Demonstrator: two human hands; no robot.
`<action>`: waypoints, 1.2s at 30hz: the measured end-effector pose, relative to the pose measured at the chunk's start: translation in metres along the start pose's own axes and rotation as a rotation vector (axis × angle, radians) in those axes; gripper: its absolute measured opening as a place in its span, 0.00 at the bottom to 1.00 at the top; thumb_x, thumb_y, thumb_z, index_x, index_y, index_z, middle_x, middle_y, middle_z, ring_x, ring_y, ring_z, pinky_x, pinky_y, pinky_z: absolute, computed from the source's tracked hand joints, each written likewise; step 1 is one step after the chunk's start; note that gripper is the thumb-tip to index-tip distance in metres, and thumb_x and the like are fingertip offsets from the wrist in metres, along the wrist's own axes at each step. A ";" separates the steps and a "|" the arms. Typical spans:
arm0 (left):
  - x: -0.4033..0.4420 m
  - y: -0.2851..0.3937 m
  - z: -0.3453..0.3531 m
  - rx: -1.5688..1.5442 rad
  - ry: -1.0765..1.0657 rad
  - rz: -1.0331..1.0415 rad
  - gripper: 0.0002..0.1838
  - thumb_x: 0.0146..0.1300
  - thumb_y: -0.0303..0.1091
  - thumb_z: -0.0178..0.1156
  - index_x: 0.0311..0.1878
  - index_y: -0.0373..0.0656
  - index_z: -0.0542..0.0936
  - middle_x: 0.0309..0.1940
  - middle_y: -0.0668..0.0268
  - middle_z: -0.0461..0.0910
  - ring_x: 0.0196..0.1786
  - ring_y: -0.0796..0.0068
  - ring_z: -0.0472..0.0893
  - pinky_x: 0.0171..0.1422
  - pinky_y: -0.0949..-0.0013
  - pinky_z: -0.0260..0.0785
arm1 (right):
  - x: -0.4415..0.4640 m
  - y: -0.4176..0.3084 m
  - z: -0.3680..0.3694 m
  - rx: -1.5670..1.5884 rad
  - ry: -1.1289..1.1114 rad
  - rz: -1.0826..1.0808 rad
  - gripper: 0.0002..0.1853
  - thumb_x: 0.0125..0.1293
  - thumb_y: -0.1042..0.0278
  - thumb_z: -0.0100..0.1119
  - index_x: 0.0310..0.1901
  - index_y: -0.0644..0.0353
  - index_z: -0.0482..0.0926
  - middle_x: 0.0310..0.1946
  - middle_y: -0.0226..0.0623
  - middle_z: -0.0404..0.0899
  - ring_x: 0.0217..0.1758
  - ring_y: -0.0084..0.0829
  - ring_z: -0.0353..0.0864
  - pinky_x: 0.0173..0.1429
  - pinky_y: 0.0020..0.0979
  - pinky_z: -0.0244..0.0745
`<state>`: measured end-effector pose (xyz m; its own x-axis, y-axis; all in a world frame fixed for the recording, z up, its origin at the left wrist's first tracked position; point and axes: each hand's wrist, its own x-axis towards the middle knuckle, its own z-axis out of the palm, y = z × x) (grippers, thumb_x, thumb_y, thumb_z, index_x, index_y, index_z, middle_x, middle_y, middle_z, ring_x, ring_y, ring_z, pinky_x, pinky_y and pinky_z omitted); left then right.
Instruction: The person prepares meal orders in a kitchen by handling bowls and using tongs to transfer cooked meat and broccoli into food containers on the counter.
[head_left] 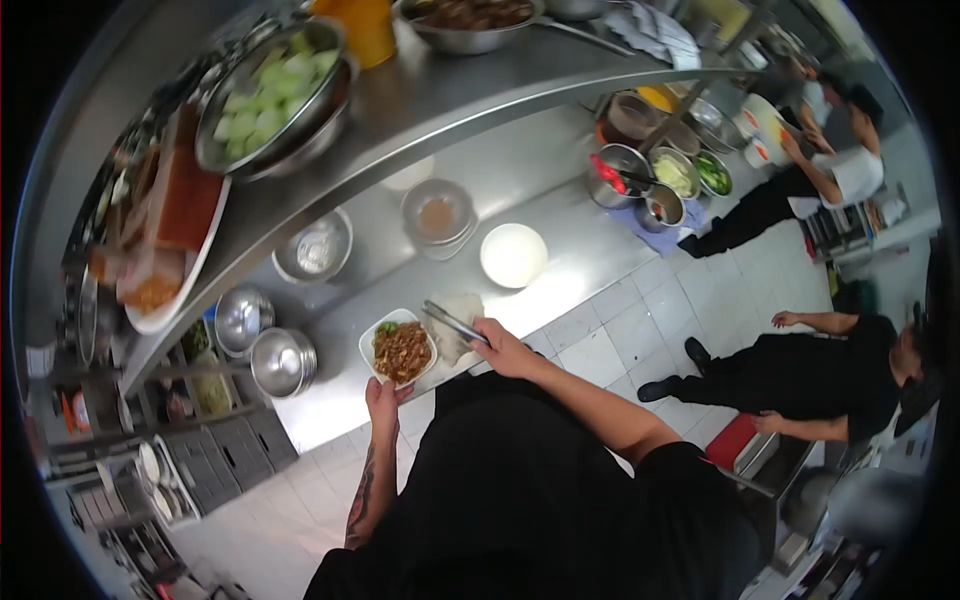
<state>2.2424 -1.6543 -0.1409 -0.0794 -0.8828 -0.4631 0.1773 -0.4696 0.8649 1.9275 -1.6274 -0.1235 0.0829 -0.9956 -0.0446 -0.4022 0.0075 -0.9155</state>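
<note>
My left hand grips the near rim of a white squarish dish at the counter's front edge. Brown chopped food fills the dish, with a little green at its far left side. My right hand is closed around metal tongs, whose tips point left toward the dish, a little apart from it. Beneath the tongs lies a crumpled pale cloth. Beyond the cloth stands a round white bowl or plate.
Steel bowls stand left on the steel counter. Overhead runs a shelf with a bowl of cut green vegetables. Containers with red peppers and greens sit at the right end. A person in black stands right; others are farther back.
</note>
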 end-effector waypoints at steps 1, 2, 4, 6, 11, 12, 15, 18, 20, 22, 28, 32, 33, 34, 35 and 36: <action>-0.004 0.003 -0.002 0.013 -0.026 0.007 0.14 0.70 0.24 0.49 0.56 0.31 0.72 0.53 0.54 0.81 0.51 0.61 0.86 0.49 0.61 0.86 | 0.013 0.006 0.009 -0.047 -0.001 0.035 0.16 0.73 0.65 0.57 0.56 0.64 0.71 0.51 0.51 0.73 0.58 0.45 0.74 0.64 0.39 0.69; -0.009 0.005 -0.002 0.002 0.005 0.006 0.14 0.70 0.24 0.49 0.56 0.31 0.72 0.53 0.54 0.81 0.51 0.61 0.86 0.49 0.61 0.86 | 0.025 0.011 0.019 -0.044 -0.034 0.028 0.16 0.73 0.65 0.57 0.56 0.64 0.71 0.51 0.51 0.73 0.58 0.45 0.74 0.64 0.39 0.69; -0.023 0.009 0.000 -0.001 -0.006 0.103 0.13 0.69 0.23 0.48 0.55 0.31 0.73 0.51 0.55 0.82 0.51 0.63 0.86 0.49 0.62 0.86 | 0.050 0.007 0.030 -0.026 0.129 -0.142 0.12 0.71 0.65 0.58 0.48 0.64 0.71 0.45 0.50 0.75 0.53 0.47 0.76 0.60 0.39 0.71; -0.037 0.018 0.004 0.009 0.050 0.098 0.14 0.68 0.22 0.48 0.55 0.32 0.73 0.51 0.55 0.82 0.50 0.64 0.86 0.48 0.62 0.87 | 0.073 -0.021 0.027 0.074 -0.008 -0.006 0.12 0.72 0.64 0.58 0.49 0.63 0.71 0.44 0.48 0.77 0.52 0.44 0.78 0.59 0.39 0.72; -0.055 0.030 0.024 0.019 0.083 0.073 0.14 0.68 0.23 0.48 0.55 0.30 0.72 0.50 0.53 0.82 0.47 0.63 0.87 0.47 0.63 0.86 | 0.106 -0.046 0.005 0.373 -0.081 0.065 0.12 0.73 0.68 0.59 0.54 0.62 0.75 0.40 0.36 0.81 0.45 0.25 0.80 0.53 0.30 0.76; -0.053 0.034 0.033 0.034 0.064 0.066 0.14 0.68 0.24 0.49 0.55 0.29 0.71 0.49 0.51 0.83 0.46 0.62 0.87 0.47 0.64 0.86 | 0.102 -0.056 -0.016 0.493 -0.049 0.095 0.13 0.72 0.70 0.59 0.55 0.62 0.75 0.41 0.35 0.81 0.43 0.23 0.79 0.51 0.28 0.76; -0.040 0.045 0.070 0.012 0.069 0.083 0.13 0.68 0.24 0.48 0.54 0.30 0.72 0.47 0.52 0.83 0.44 0.64 0.87 0.46 0.65 0.86 | 0.072 -0.051 -0.093 0.176 0.051 -0.047 0.16 0.73 0.72 0.58 0.59 0.62 0.76 0.38 0.27 0.78 0.40 0.17 0.75 0.47 0.22 0.73; -0.014 0.061 0.109 0.011 0.010 0.111 0.13 0.68 0.24 0.48 0.53 0.31 0.73 0.46 0.55 0.83 0.42 0.66 0.87 0.46 0.66 0.86 | 0.031 -0.041 -0.158 0.137 0.186 0.038 0.18 0.73 0.68 0.60 0.61 0.62 0.76 0.32 0.24 0.76 0.34 0.15 0.71 0.39 0.21 0.68; 0.005 0.073 0.131 0.035 -0.073 0.178 0.13 0.68 0.24 0.48 0.53 0.31 0.73 0.46 0.55 0.83 0.42 0.67 0.87 0.45 0.66 0.85 | 0.008 -0.041 -0.192 0.060 0.227 0.086 0.17 0.72 0.67 0.61 0.60 0.61 0.77 0.29 0.26 0.76 0.31 0.16 0.70 0.36 0.22 0.68; 0.019 0.085 0.145 0.076 -0.112 0.177 0.13 0.68 0.24 0.48 0.52 0.31 0.73 0.45 0.55 0.83 0.41 0.67 0.87 0.45 0.67 0.85 | -0.010 -0.045 -0.211 -0.011 0.265 0.137 0.17 0.72 0.65 0.62 0.59 0.61 0.78 0.25 0.28 0.77 0.28 0.17 0.70 0.34 0.23 0.67; 0.037 0.094 0.159 0.182 -0.214 0.138 0.17 0.69 0.25 0.48 0.59 0.30 0.73 0.49 0.55 0.83 0.44 0.66 0.86 0.46 0.68 0.84 | -0.038 -0.048 -0.216 -0.029 0.351 0.162 0.16 0.71 0.63 0.63 0.54 0.63 0.81 0.24 0.27 0.76 0.26 0.17 0.68 0.31 0.24 0.65; 0.031 0.094 0.165 0.164 -0.213 0.164 0.12 0.67 0.24 0.50 0.52 0.31 0.74 0.45 0.57 0.84 0.39 0.68 0.87 0.44 0.69 0.84 | -0.044 -0.037 -0.205 0.073 0.344 0.145 0.16 0.71 0.64 0.63 0.55 0.64 0.81 0.24 0.28 0.76 0.26 0.17 0.69 0.32 0.23 0.67; 0.031 0.090 0.162 0.182 -0.226 0.141 0.13 0.67 0.24 0.50 0.52 0.31 0.74 0.45 0.58 0.84 0.39 0.68 0.87 0.44 0.69 0.85 | -0.045 -0.036 -0.204 0.068 0.334 0.144 0.17 0.71 0.64 0.63 0.56 0.64 0.81 0.24 0.28 0.77 0.26 0.17 0.69 0.32 0.23 0.67; 0.031 0.087 0.158 0.199 -0.237 0.117 0.13 0.67 0.24 0.50 0.52 0.31 0.75 0.45 0.58 0.84 0.39 0.68 0.87 0.44 0.69 0.85 | -0.046 -0.035 -0.203 0.064 0.322 0.143 0.17 0.71 0.63 0.63 0.56 0.65 0.81 0.24 0.28 0.77 0.26 0.17 0.70 0.32 0.23 0.68; 0.031 0.083 0.156 0.200 -0.236 0.113 0.13 0.67 0.24 0.50 0.52 0.31 0.75 0.45 0.58 0.84 0.39 0.68 0.87 0.44 0.69 0.85 | -0.047 -0.035 -0.203 0.065 0.321 0.146 0.17 0.71 0.63 0.63 0.56 0.65 0.81 0.24 0.28 0.77 0.26 0.17 0.70 0.32 0.23 0.68; 0.028 0.083 0.157 0.179 -0.233 0.103 0.11 0.66 0.24 0.51 0.50 0.31 0.74 0.44 0.57 0.84 0.38 0.67 0.87 0.43 0.69 0.84 | -0.047 -0.036 -0.203 0.079 0.322 0.157 0.18 0.71 0.63 0.64 0.56 0.65 0.81 0.25 0.28 0.79 0.27 0.17 0.73 0.33 0.23 0.70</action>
<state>2.1010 -1.7206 -0.0516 -0.2967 -0.8952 -0.3324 0.0225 -0.3545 0.9348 1.7526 -1.6000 -0.0072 -0.2708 -0.9601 -0.0701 -0.3141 0.1570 -0.9363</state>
